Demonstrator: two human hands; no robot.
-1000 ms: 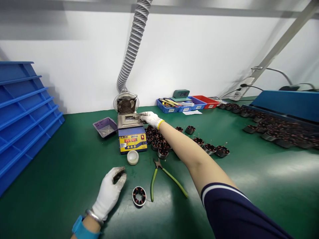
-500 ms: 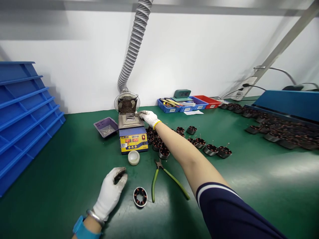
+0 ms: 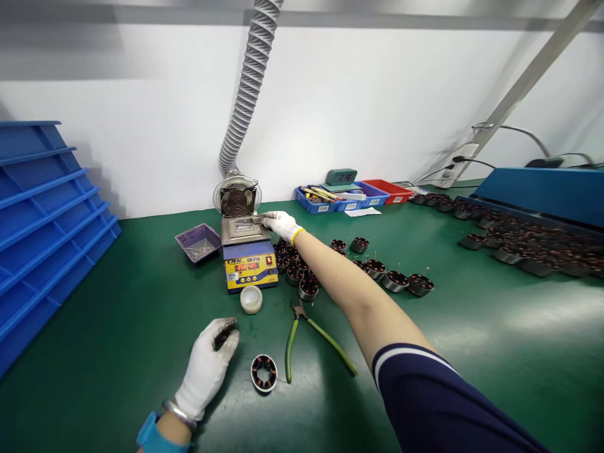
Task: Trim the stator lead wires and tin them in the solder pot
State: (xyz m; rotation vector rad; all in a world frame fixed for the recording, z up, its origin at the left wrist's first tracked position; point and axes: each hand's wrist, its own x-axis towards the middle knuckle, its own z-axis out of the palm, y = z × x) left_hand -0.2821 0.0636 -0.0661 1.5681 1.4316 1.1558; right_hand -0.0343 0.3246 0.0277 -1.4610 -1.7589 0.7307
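Right hand (image 3: 282,225), white glove, reached out: fingers close together at the right side of the metal top (image 3: 245,235) of a blue-and-yellow unit (image 3: 251,278). Small grey piece (image 3: 258,219) at the fingertips; cannot tell whether gripped. Left hand (image 3: 206,365), gloved, low at the surface (image 3: 141,327), thumb and fingers curled, narrow gap between. Single ring part (image 3: 257,371) just right of left hand; pliers (image 3: 299,311), legs spread, farther right. Round white container (image 3: 251,300) ahead of left hand. More ring parts (image 3: 308,290) clustered nearside of right hand.
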